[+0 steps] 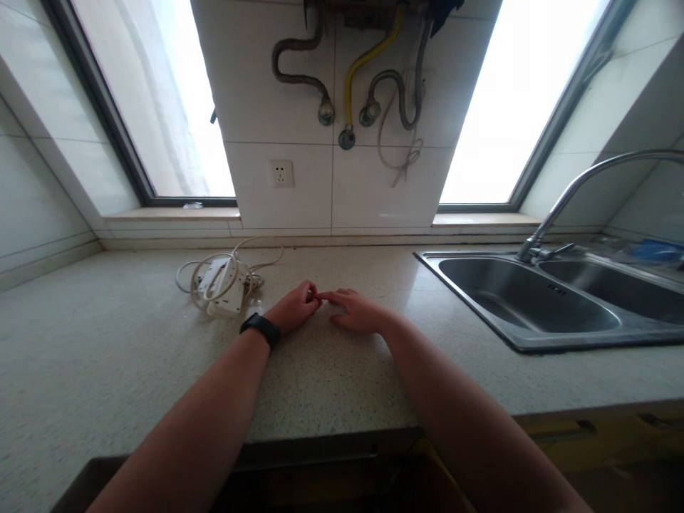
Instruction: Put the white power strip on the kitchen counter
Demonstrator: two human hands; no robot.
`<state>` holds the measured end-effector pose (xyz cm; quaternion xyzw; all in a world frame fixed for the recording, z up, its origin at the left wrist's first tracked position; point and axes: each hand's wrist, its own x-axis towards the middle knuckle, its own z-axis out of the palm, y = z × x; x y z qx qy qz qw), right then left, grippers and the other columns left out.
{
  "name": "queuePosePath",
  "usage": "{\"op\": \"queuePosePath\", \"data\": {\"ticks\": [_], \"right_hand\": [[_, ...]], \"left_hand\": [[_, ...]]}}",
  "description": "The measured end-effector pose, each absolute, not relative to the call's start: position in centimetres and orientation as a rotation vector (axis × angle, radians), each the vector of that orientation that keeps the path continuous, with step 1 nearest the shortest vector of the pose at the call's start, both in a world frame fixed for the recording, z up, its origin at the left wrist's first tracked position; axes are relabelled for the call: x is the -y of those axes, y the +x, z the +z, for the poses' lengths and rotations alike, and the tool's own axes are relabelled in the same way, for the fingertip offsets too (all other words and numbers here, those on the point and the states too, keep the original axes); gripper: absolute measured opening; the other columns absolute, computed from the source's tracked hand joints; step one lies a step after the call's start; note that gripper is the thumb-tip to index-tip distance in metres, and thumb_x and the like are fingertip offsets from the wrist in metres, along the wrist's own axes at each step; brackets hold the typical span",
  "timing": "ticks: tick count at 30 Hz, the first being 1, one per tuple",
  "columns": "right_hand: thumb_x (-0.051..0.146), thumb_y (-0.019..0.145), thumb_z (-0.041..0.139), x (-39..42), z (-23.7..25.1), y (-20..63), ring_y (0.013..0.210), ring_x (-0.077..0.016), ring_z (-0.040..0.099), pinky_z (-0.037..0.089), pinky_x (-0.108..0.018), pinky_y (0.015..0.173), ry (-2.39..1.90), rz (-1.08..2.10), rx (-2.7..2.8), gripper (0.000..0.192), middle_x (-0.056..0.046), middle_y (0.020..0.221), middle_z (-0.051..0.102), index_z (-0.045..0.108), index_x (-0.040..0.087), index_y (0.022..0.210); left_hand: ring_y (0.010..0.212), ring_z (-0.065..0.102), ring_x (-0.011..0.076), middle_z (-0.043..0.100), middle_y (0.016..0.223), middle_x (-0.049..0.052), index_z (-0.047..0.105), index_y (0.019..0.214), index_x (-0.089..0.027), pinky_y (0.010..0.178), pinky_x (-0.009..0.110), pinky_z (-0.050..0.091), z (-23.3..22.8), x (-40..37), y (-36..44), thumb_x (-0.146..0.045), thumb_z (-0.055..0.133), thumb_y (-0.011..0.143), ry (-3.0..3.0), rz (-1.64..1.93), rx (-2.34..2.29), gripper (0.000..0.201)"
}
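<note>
Over the speckled stone countertop (331, 385), my two hands meet fingertip to fingertip. My left hand (296, 308), with a black band on the wrist, is closed in a pinch; anything between its fingers is too small or hidden to make out. Stretched toward it, the index finger of my right hand (357, 312) touches the left fingertips. The other right fingers are extended and apart, low over the counter. Just left of my left hand lies a white power strip (227, 288) with its cable coiled loosely over it.
A double steel sink (513, 338) with a curved faucet (566, 196) is set into the counter at right. On the tiled wall are a socket (281, 173), a yellow hose (368, 57) and grey hoses. Drawers sit below the counter's front edge.
</note>
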<state>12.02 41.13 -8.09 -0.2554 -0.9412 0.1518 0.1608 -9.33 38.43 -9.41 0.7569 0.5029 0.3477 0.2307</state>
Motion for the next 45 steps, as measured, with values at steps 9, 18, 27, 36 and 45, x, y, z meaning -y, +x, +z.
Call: {"op": "queuePosePath", "data": {"ticks": [9,18,27,36,45], "right_hand": [[0.022,0.083,0.061,-41.18,-8.12,12.04,0.11,-0.023,0.05,0.034,-0.041,0.1,-0.73,0.432,2.687,0.064,-0.009,0.115,0.058,0.041,0.029,0.143],[0.021,0.083,0.061,-41.17,-8.17,12.08,0.112,-0.0229,0.05,0.034,-0.041,0.101,-0.72,0.415,2.69,0.065,-0.009,0.117,0.058,0.04,0.03,0.144],[0.021,0.082,0.062,-41.15,-8.13,12.05,0.113,-0.0235,0.05,0.033,-0.042,0.101,-0.718,0.418,2.69,0.066,-0.009,0.118,0.057,0.04,0.03,0.143],[0.021,0.083,0.061,-41.14,-8.12,11.99,0.113,-0.0234,0.05,0.034,-0.041,0.102,-0.728,0.421,2.69,0.065,-0.009,0.118,0.057,0.04,0.03,0.144],[0.022,0.083,0.062,-41.0,-7.95,12.0,0.112,-0.0236,0.05,0.035,-0.042,0.1,-0.744,0.435,2.691,0.065,-0.009,0.117,0.057,0.039,0.031,0.144]], "left_hand": [[0.063,0.048,0.0137,0.056,0.071,-0.001,0.047,0.09,-0.019,0.062,0.026,0.036,-9.34,-38.38,-9.32,-0.036,0.054,0.083,2.084,0.958,-1.374,0.02],[0.068,0.051,0.0151,0.059,0.075,0.0,0.048,0.091,-0.018,0.064,0.027,0.038,-9.6,-38.57,-9.47,-0.037,0.054,0.083,2.113,0.962,-1.384,0.021],[0.07,0.052,0.0159,0.06,0.077,0.002,0.049,0.09,-0.018,0.066,0.028,0.039,-9.34,-38.37,-9.32,-0.037,0.055,0.083,2.096,0.964,-1.365,0.021],[0.07,0.053,0.0162,0.06,0.077,0.002,0.048,0.091,-0.019,0.067,0.028,0.039,-9.52,-38.54,-9.39,-0.037,0.055,0.082,2.099,0.966,-1.369,0.021],[0.071,0.054,0.0166,0.06,0.077,0.002,0.047,0.093,-0.019,0.067,0.029,0.04,-9.26,-38.28,-9.23,-0.034,0.054,0.083,2.09,0.947,-1.379,0.02]]}}
